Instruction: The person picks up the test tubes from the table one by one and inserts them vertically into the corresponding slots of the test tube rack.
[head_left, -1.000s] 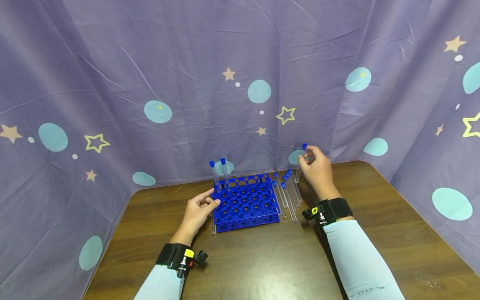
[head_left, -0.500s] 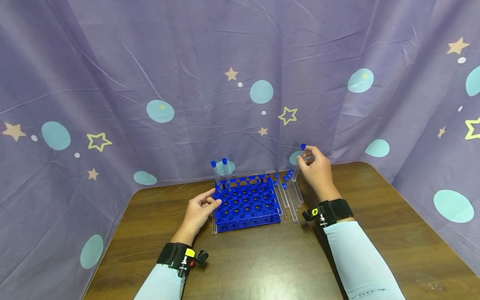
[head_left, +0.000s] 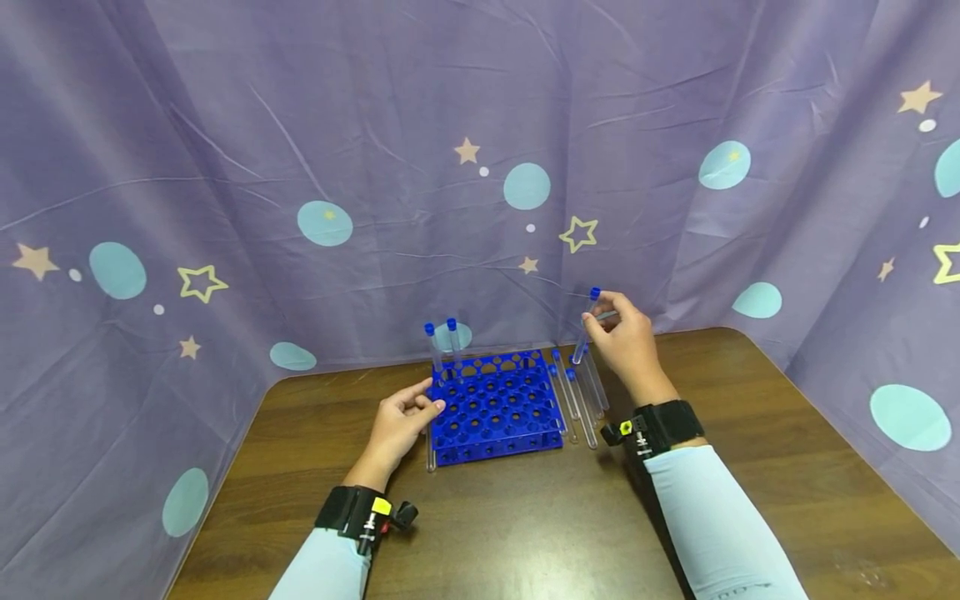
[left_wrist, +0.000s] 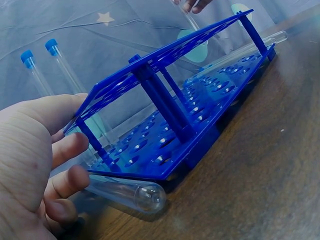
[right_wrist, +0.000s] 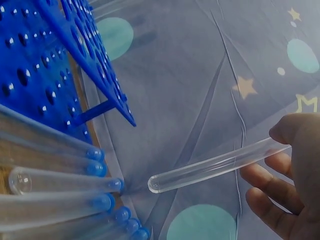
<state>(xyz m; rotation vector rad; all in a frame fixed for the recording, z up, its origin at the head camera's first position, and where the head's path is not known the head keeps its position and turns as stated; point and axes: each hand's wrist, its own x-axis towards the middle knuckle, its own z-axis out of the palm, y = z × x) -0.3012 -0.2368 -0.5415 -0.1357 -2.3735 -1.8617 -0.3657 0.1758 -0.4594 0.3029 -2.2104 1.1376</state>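
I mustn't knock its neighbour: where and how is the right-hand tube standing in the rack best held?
Probably pinch the right-hand tube just under its blue cap, coming from above and the right: it stands cap up, its upper part clear of the rack, and the other standing tube is close on its left.

The table [head_left: 480, 525] looks like smooth, grained wood, glossy with glare between its side edges. Toward its back edge, the rack [head_left: 498, 435] is shiny plastic; the tubes [head_left: 582, 410] are clear and slick, glass or plastic unclear, with plastic-looking caps [head_left: 571, 375]. Past that edge, the curtain [head_left: 420, 283] is creased, faintly lustrous cloth.
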